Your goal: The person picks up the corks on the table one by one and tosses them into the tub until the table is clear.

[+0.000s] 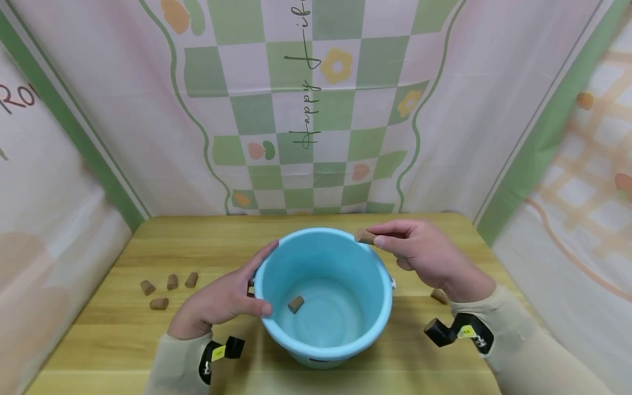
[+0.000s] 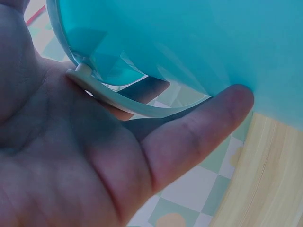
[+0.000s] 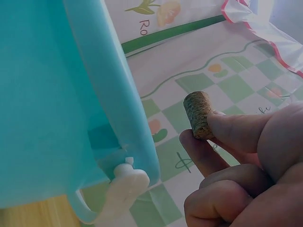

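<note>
A light blue bucket (image 1: 323, 343) stands on the wooden table, with one cork (image 1: 295, 304) lying on its inside bottom. My left hand (image 1: 222, 293) rests against the bucket's left side, fingers stretched along the outside and thumb tip at the rim. Beside that palm, the pale bucket handle (image 2: 128, 103) shows in the left wrist view. My right hand (image 1: 422, 249) pinches another cork (image 3: 198, 115) between thumb and fingers. In the head view this cork overlaps the bucket's far right rim; in the right wrist view it appears apart from the rim.
Several loose corks (image 1: 172, 282) lie on the table to the left of the bucket. Another cork (image 1: 440, 296) lies at the right, partly behind my right wrist. A checked curtain (image 1: 316, 109) hangs behind the table's far edge.
</note>
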Demonstrator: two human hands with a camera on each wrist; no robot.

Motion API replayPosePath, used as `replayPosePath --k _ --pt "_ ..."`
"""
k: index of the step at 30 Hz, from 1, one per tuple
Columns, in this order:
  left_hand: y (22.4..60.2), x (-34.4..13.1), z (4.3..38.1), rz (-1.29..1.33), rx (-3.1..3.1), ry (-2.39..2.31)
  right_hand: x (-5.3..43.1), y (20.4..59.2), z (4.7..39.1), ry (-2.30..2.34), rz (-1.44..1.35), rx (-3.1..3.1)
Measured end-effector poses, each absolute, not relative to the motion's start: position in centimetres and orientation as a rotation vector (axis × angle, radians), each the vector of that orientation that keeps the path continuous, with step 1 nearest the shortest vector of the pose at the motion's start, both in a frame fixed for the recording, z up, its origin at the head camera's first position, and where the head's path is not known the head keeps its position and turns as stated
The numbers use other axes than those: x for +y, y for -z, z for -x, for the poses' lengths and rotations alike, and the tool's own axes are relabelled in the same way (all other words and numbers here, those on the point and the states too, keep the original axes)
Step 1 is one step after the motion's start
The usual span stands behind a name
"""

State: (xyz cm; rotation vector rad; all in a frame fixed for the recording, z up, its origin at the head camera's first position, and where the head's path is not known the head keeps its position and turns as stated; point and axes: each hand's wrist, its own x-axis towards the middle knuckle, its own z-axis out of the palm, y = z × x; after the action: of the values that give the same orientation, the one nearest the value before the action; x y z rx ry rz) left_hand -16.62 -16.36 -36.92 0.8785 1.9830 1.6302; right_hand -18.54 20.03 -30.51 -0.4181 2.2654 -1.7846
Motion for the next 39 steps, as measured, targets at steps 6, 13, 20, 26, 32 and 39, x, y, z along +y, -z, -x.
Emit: replayPosePath --k 6,13,20,26,32,39 --pt "36.9 -16.4 16.6 -0.889 1.977 -1.634 19.7 30.5 18.6 1.745 0.425 2.316" --pt "36.8 -16.4 16.6 -0.884 1.947 -1.651 19.3 30.5 18.7 1.681 0.386 2.377" --pt "36.8 -16.4 16.6 -0.863 1.982 -1.622 19.1 30.6 18.6 1.553 0.385 2.482" --pt "36.9 -16.5 16.8 -0.904 1.984 -1.628 19.0 30.7 18.6 1.494 0.424 2.564" --pt "37.0 -16.5 16.8 -0.918 2.0 -1.615 18.8 30.6 18.7 1.481 0.446 2.586" --pt "36.9 -16.5 16.8 -0.909 2.016 -1.604 18.6 30.5 18.7 1.459 0.455 2.609"
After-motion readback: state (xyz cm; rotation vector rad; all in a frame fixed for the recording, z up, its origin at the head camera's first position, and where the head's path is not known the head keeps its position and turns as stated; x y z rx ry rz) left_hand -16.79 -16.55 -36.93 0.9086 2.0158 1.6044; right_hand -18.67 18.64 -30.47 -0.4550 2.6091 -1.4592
